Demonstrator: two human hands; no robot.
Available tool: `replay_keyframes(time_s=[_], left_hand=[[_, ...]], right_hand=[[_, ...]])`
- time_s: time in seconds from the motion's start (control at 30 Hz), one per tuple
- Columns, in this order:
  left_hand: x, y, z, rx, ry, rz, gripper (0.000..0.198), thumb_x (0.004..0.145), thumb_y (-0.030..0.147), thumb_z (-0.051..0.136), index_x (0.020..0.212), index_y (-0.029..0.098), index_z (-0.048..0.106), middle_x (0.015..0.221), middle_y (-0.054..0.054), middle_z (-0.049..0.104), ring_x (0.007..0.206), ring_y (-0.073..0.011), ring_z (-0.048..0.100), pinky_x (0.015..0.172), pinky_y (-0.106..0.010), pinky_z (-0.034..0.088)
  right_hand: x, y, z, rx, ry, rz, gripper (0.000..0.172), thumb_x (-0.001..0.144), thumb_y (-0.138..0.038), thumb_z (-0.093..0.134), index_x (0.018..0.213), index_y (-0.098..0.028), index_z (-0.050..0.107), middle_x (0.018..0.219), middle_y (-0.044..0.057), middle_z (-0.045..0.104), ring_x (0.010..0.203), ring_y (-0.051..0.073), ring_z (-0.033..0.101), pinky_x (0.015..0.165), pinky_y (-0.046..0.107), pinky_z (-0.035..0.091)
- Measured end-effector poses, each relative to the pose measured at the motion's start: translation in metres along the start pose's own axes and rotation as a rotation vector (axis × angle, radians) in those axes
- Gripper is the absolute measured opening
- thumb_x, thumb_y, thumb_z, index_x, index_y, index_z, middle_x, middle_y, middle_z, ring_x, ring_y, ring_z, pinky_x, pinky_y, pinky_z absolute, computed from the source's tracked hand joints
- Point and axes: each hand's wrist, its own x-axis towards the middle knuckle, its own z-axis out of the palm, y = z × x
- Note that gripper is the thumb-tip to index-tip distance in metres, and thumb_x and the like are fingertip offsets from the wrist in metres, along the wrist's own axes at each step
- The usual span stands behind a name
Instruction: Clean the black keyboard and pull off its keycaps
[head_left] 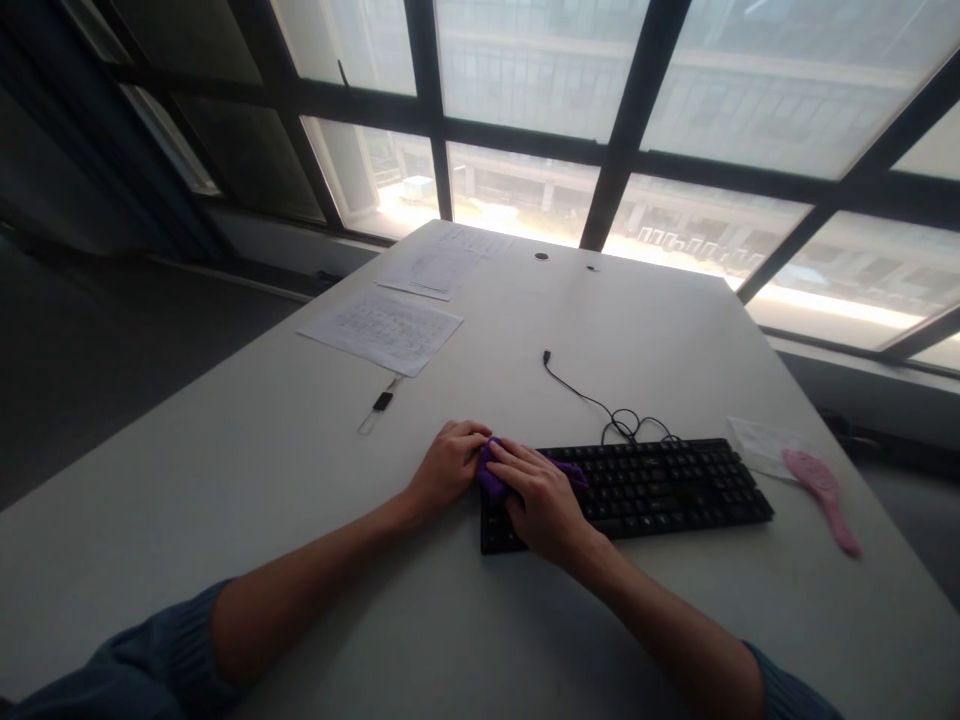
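A black keyboard lies on the white table, and a purple cloth covers part of its left end. My right hand presses down on the cloth with its fingers bent over it, and a loose end of cloth shows to the right of the fingers. At the keyboard's upper left corner, my left hand is closed against the edge. Its fingertips meet the cloth and are partly hidden. From the keyboard's back, a thin black cable runs in loops to a plug on the table.
Printed papers lie towards the table's far left, with a small black tag on a loop near them. A pink hairbrush rests partly on a white sheet by the right edge. Windows stand behind the white table.
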Motion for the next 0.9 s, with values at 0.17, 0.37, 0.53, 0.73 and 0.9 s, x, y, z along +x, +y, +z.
replay_keyframes(time_s=[0.17, 0.37, 0.53, 0.73, 0.9], left_hand=[[-0.001, 0.002, 0.001, 0.019, -0.004, 0.022, 0.023, 0.09, 0.016, 0.055, 0.098, 0.023, 0.076, 0.11, -0.004, 0.071, 0.104, -0.0216, 0.059, 0.098, -0.038, 0.046], [-0.004, 0.008, -0.008, 0.082, -0.117, -0.009, 0.025, 0.091, 0.019, 0.052, 0.1, 0.024, 0.075, 0.098, -0.004, 0.071, 0.094, -0.021, 0.06, 0.089, -0.036, 0.044], [-0.005, 0.009, -0.013, 0.083, -0.213, -0.001, 0.025, 0.092, 0.023, 0.05, 0.096, 0.025, 0.075, 0.092, -0.003, 0.071, 0.091, -0.0206, 0.06, 0.086, -0.034, 0.042], [-0.005, 0.014, -0.014, 0.104, -0.217, -0.037, 0.025, 0.09, 0.022, 0.051, 0.094, 0.025, 0.075, 0.091, -0.003, 0.072, 0.091, -0.0213, 0.059, 0.087, -0.036, 0.041], [-0.007, 0.016, -0.014, 0.099, -0.213, -0.036, 0.028, 0.092, 0.024, 0.051, 0.104, 0.029, 0.076, 0.098, -0.003, 0.073, 0.097, -0.0227, 0.06, 0.093, -0.039, 0.038]], right_hand=[[-0.013, -0.002, 0.001, -0.004, 0.015, -0.033, 0.052, 0.084, -0.003, 0.051, 0.13, -0.023, 0.066, 0.142, 0.005, 0.06, 0.139, 0.023, 0.049, 0.117, 0.045, 0.041], [-0.014, 0.0, 0.001, -0.028, 0.019, -0.05, 0.053, 0.084, -0.003, 0.049, 0.132, -0.02, 0.065, 0.144, 0.007, 0.059, 0.14, 0.024, 0.048, 0.117, 0.046, 0.042], [-0.014, 0.0, -0.001, -0.029, 0.014, -0.036, 0.054, 0.085, -0.003, 0.048, 0.134, -0.02, 0.063, 0.145, 0.008, 0.058, 0.141, 0.024, 0.047, 0.117, 0.047, 0.042], [-0.018, -0.002, -0.005, 0.004, -0.031, -0.086, 0.056, 0.081, -0.001, 0.047, 0.132, -0.019, 0.063, 0.147, 0.006, 0.055, 0.143, 0.023, 0.044, 0.119, 0.047, 0.038], [-0.032, -0.007, -0.014, -0.011, -0.099, -0.145, 0.062, 0.073, 0.001, 0.046, 0.129, -0.019, 0.063, 0.15, 0.006, 0.052, 0.146, 0.024, 0.039, 0.12, 0.047, 0.036]])
